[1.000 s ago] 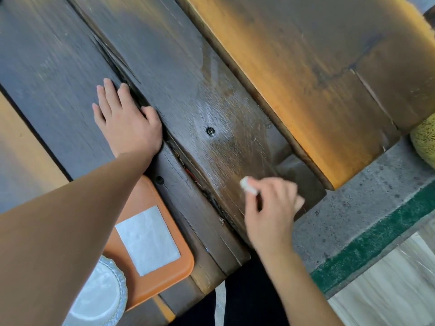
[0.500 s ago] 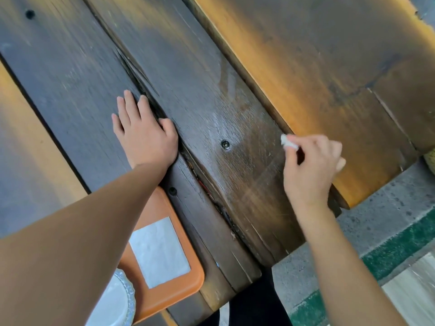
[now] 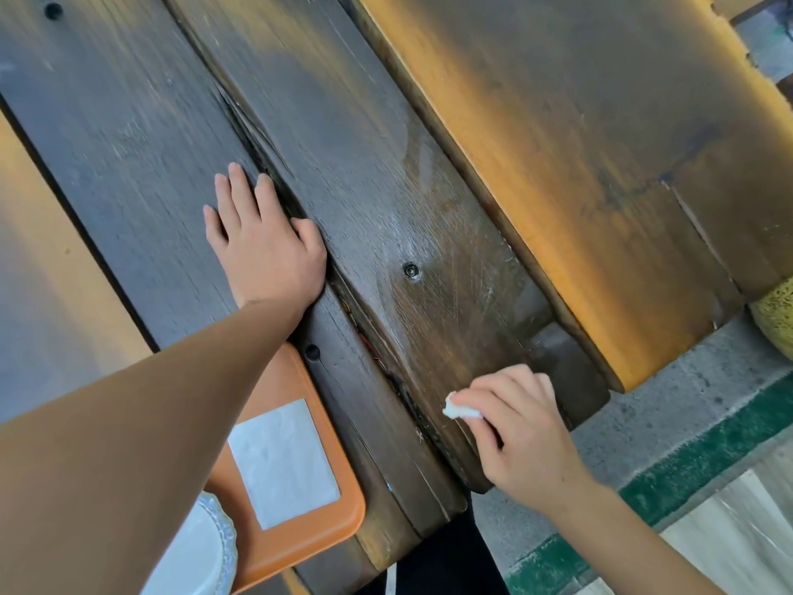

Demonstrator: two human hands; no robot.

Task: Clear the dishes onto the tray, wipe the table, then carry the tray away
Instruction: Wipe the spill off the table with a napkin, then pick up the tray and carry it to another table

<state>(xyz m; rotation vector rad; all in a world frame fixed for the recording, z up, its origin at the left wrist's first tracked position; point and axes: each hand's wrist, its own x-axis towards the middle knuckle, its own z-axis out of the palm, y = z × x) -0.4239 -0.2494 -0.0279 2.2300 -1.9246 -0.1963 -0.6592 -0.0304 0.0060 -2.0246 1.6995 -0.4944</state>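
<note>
Wadded white tissue [image 3: 462, 410] is pinched in the curled fingers of the right hand [image 3: 521, 431] at the near end of the dark worktop [image 3: 386, 173], whose planks run away from the body. Unwiped wood lies ahead, so the next stroke is judged to go along the grain. The left hand [image 3: 266, 246] is pressed flat, fingers straight, beyond the orange tray [image 3: 343, 515].

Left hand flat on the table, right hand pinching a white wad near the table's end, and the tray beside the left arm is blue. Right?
Not quite: the head view shows the tray is orange. The left hand does lie flat on the table, and the right hand does pinch the white wad.
</note>
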